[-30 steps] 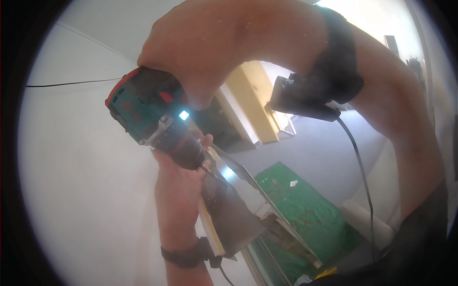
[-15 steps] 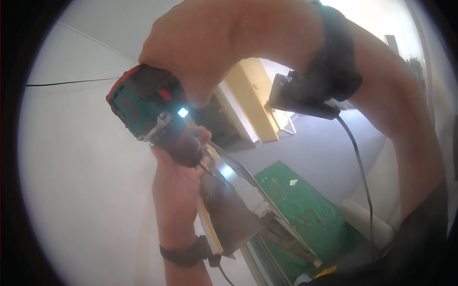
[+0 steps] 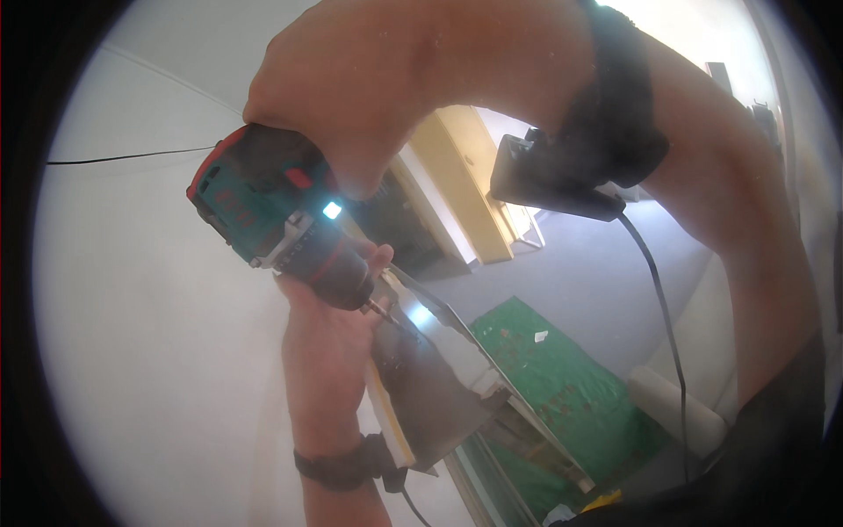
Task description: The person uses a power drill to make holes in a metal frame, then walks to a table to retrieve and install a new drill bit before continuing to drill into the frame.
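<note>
— While your right hand (image 3: 369, 114) wraps its fingers around the green cordless drill (image 3: 272, 220), where does the bit sit?
— Against the metal bracket (image 3: 439, 378) by the white wall (image 3: 149, 351); your left hand (image 3: 329, 342) steadies the bracket, fingers closed on it.

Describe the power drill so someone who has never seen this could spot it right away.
Start at the white wall filling the left of the view. The power drill is held against it, gripped from above by the right hand. It alone is teal with red trim and a small lit lamp.
</note>
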`<action>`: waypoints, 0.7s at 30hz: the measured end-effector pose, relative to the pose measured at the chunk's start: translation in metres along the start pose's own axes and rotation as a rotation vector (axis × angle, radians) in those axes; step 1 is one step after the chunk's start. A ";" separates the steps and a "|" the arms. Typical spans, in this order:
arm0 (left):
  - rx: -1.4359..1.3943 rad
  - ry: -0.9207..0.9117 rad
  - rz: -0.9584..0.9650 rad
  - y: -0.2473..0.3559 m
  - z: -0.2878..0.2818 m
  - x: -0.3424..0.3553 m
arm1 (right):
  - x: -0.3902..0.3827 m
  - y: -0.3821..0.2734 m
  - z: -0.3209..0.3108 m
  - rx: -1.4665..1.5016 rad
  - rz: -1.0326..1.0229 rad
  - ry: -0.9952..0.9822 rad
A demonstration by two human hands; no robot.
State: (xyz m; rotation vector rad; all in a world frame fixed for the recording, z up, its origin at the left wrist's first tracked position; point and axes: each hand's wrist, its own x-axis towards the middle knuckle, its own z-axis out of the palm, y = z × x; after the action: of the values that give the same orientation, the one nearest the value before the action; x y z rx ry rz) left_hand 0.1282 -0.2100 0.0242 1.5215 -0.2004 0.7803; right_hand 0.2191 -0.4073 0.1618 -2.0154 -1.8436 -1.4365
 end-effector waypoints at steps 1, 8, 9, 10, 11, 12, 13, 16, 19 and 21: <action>0.024 0.009 0.010 0.007 0.007 -0.003 | -0.005 -0.001 -0.009 -0.011 0.021 0.015; 0.087 -0.007 0.012 0.024 0.044 -0.027 | -0.023 0.004 -0.048 0.032 0.052 -0.110; 0.125 -0.002 0.014 0.027 0.042 -0.027 | -0.020 0.004 -0.049 0.058 0.048 -0.147; 0.132 -0.024 0.021 0.027 0.041 -0.030 | -0.030 -0.001 -0.049 0.031 0.045 -0.093; 0.136 -0.040 0.024 0.027 0.040 -0.030 | -0.033 -0.002 -0.052 0.016 0.048 -0.065; 0.138 -0.056 0.026 0.026 0.039 -0.029 | -0.035 -0.003 -0.054 0.002 0.053 -0.040; 0.129 -0.068 0.028 0.024 0.039 -0.027 | -0.032 -0.004 -0.059 0.002 0.070 -0.124; 0.142 -0.062 0.057 0.032 0.042 -0.032 | -0.036 0.000 -0.059 0.001 0.028 -0.107; 0.166 -0.065 0.052 0.029 0.039 -0.026 | -0.029 0.000 -0.061 0.018 0.034 -0.108; 0.177 -0.069 0.047 0.028 0.037 -0.024 | -0.026 -0.002 -0.063 0.027 0.080 -0.185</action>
State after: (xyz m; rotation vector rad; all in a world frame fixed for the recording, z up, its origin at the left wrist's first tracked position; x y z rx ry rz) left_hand 0.1074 -0.2563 0.0360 1.7181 -0.2241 0.8003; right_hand 0.1855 -0.4633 0.1801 -2.2490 -1.8127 -1.2367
